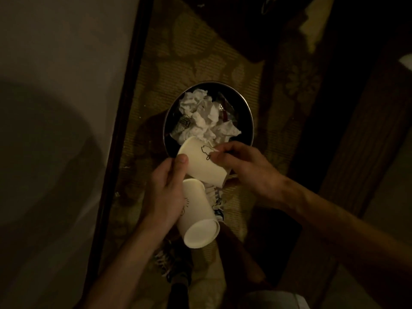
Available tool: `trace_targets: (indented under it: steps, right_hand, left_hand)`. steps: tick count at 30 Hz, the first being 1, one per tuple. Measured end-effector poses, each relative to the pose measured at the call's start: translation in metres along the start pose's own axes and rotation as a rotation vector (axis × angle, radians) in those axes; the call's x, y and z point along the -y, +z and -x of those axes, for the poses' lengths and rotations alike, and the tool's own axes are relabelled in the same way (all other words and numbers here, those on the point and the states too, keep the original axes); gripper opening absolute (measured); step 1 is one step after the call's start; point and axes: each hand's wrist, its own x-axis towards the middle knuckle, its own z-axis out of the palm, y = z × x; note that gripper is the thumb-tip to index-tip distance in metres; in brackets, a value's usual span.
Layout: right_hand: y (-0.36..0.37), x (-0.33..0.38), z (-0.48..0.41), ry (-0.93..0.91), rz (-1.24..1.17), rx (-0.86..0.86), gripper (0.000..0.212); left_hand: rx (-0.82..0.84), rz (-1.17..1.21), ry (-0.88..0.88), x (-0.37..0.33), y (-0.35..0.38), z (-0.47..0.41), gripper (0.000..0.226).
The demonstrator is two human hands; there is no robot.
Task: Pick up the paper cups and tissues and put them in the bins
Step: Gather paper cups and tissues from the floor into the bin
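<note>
One paper cup (200, 163) is pinched in the right hand's (243, 168) grip over the bin's (250, 121) six o'clock rim, for dropping onto tissues (205, 114) (already inside); a second cup (197, 221) is clasped by the left hand (165, 192).

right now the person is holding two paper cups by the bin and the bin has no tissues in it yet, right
Not quite: the head view shows the bin already has crumpled tissues in it. The rest stands: the left hand holds the lower cup and the right hand holds the upper cup, both by the bin.
</note>
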Motion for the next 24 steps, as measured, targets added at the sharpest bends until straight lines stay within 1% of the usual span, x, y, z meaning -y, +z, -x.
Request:
trace_targets:
  steps: [3,4,6,8,10,12,14,16,19,21,22,24]
  right_hand:
    - [-0.014,0.01,-0.003,-0.153,0.021,-0.151,0.023]
    - [-0.021,0.012,-0.007,-0.215,0.105,-0.227,0.025]
    - [-0.031,0.011,-0.015,-0.33,0.411,-0.376,0.029]
    - [-0.034,0.004,-0.026,-0.408,0.679,-0.471,0.033]
    - [-0.032,-0.004,-0.039,-0.425,0.85,-0.499,0.039]
    - [-0.028,-0.011,-0.054,-0.41,1.028,-0.471,0.042]
    - [-0.026,-0.019,-0.068,-0.368,1.172,-0.448,0.045]
    - [-0.026,-0.027,-0.08,-0.337,1.286,-0.464,0.049]
    - [-0.029,-0.029,-0.091,-0.28,1.377,-0.46,0.052]
    - [-0.031,-0.026,-0.091,-0.244,1.386,-0.416,0.055]
    - [-0.031,-0.023,-0.087,-0.258,1.355,-0.407,0.055]
    - [-0.026,-0.018,-0.07,-0.379,1.207,-0.423,0.055]
  left_hand:
    - [0.003,0.023,-0.004,-0.013,0.002,-0.004,0.014]
    - [0.007,0.051,-0.022,-0.017,0.001,-0.006,0.019]
    - [0.032,0.054,-0.039,-0.02,-0.002,-0.009,0.038]
    - [0.049,0.027,-0.035,-0.021,-0.007,-0.012,0.046]
    - [0.054,-0.007,-0.048,-0.018,-0.01,-0.015,0.045]
    - [0.043,-0.026,-0.072,-0.013,-0.011,-0.018,0.043]
    - [0.017,0.0,-0.101,-0.008,-0.009,-0.022,0.042]
    - [-0.009,0.032,-0.112,-0.001,-0.009,-0.024,0.04]
    - [-0.015,0.036,-0.076,0.009,-0.009,-0.027,0.03]
    - [-0.031,0.037,-0.061,0.013,-0.008,-0.031,0.03]
    - [-0.045,0.036,-0.05,0.013,-0.008,-0.032,0.032]
    - [-0.066,0.051,-0.016,0.009,-0.007,-0.035,0.033]
